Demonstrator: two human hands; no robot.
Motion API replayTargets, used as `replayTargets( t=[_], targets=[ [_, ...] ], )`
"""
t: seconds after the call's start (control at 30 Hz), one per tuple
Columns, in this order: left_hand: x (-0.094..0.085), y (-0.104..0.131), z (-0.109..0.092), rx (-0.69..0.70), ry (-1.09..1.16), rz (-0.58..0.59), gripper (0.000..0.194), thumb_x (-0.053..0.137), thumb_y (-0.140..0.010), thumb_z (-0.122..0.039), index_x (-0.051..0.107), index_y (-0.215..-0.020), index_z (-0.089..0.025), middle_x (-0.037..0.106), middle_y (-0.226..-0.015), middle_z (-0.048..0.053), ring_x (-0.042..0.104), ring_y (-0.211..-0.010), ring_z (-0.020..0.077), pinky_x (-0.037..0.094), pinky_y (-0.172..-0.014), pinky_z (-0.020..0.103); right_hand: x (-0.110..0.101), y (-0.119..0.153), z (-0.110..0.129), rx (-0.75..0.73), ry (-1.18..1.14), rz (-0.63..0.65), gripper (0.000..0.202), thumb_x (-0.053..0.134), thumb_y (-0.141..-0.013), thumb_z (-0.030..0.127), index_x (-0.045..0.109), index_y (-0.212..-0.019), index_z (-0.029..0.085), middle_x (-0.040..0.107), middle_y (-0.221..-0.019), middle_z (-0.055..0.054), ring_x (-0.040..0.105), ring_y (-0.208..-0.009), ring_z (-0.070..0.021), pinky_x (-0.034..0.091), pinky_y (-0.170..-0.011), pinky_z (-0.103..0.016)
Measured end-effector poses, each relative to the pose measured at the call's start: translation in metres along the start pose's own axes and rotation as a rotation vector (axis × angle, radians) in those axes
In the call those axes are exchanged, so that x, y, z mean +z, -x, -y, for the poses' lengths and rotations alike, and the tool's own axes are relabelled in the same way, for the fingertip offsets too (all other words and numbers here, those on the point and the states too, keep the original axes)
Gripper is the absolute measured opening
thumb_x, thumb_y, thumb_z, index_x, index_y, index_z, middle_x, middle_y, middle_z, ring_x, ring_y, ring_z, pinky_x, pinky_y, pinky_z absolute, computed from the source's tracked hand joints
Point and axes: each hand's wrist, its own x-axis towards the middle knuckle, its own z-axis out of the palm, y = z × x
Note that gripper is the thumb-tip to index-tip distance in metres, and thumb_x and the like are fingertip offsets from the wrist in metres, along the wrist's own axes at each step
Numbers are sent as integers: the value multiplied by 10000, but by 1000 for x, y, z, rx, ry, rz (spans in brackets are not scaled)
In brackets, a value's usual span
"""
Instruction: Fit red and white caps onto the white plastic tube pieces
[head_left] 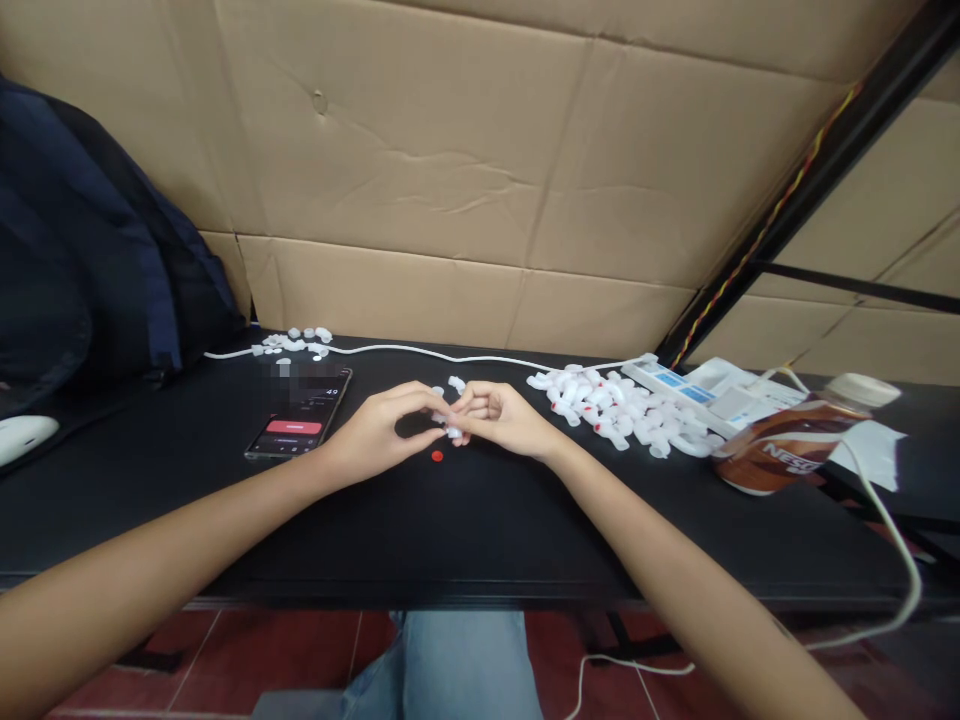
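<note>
Near the middle of the black table [480, 530], my left hand [386, 430] and my right hand [502, 418] meet at the fingertips. Both pinch a small white plastic piece [453, 431], largely covered by the fingers. Just beyond the fingers lies another white piece [457, 383]. A small red disc [437, 456] rests on the table right below my fingertips. To the right of my right hand spreads a heap of white curved pieces [622, 405], some with red spots. A smaller group of white pieces [296, 341] lies at the back left.
A phone [300, 415] lies left of my hands. At the right are a brown Nescafe bottle [784, 445], papers [739, 395] and a white cable [900, 540]. A dark backpack [105, 230] stands left, near a white object [26, 436]. Cardboard [420, 180] rises behind.
</note>
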Motion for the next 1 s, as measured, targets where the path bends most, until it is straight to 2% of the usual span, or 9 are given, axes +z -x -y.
replayTargets(
  t=[0.17, 0.3, 0.4, 0.5, 0.6, 0.7, 0.87, 0.93, 1.0],
  targets=[
    [-1, 1, -7, 68, 32, 4, 174, 589, -886, -158, 648, -1048, -182, 675, -1022, 71, 634, -972, 168, 520, -886, 317, -5, -2, -3, 3, 16, -67, 304, 801, -701, 358, 603, -824, 163, 683, -714, -24, 672, -653, -135, 561, -646, -282],
    [-3, 1, -4, -45, -104, -36, 199, 569, -911, -226, 613, -1100, -181, 630, -1036, 73, 603, -962, 175, 502, -853, 329, -4, 0, -1, -26, 47, -61, 269, 764, -744, 367, 624, -844, 160, 685, -742, -28, 665, -666, -131, 568, -689, -305],
    [-4, 1, 1, -191, -225, 78, 218, 492, -960, -344, 617, -1054, -191, 623, -1000, 55, 580, -943, 190, 461, -867, 372, -3, 2, -1, -54, 46, -50, 262, 775, -733, 348, 639, -856, 162, 699, -868, -47, 687, -786, -150, 568, -773, -322],
    [-4, 2, 5, -250, -256, 203, 285, 428, -983, -400, 625, -939, -199, 617, -907, 28, 568, -893, 189, 430, -864, 382, -2, 2, -2, -63, 46, -45, 255, 782, -727, 338, 649, -860, 164, 701, -903, -50, 687, -826, -153, 563, -804, -323],
    [-3, 3, 5, -226, -196, 164, 219, 535, -932, -387, 568, -1051, -206, 586, -953, 32, 558, -902, 183, 442, -844, 357, -3, 1, -1, -50, 58, -37, 257, 764, -746, 359, 654, -874, 166, 693, -804, -37, 670, -726, -137, 569, -741, -318],
    [-4, 3, 3, -222, -178, 116, 389, 630, -865, -418, 503, -1176, -223, 568, -1024, 48, 553, -944, 199, 451, -845, 364, -3, 1, 0, -46, 74, -38, 279, 761, -743, 388, 657, -880, 167, 689, -801, -36, 656, -691, -130, 570, -725, -324],
    [-5, 2, 4, -254, -215, 193, 241, 443, -978, -391, 600, -966, -208, 594, -930, 27, 557, -912, 187, 428, -871, 379, -3, 1, 0, -58, 78, -28, 290, 762, -739, 390, 664, -892, 164, 696, -872, -56, 678, -806, -157, 564, -784, -337],
    [-4, 2, 6, -232, -180, 175, 188, 488, -959, -369, 576, -982, -204, 580, -931, 25, 552, -905, 180, 441, -849, 353, -3, 1, 0, -53, 83, -27, 283, 755, -748, 390, 666, -892, 162, 696, -846, -52, 673, -769, -148, 563, -762, -330],
    [-4, 3, 7, -225, -142, 130, 252, 598, -893, -383, 536, -1059, -204, 565, -970, 31, 547, -907, 179, 459, -819, 328, -4, 1, 0, -52, 89, -28, 285, 751, -752, 392, 666, -895, 162, 694, -823, -47, 663, -727, -137, 561, -744, -326]
  ],
)
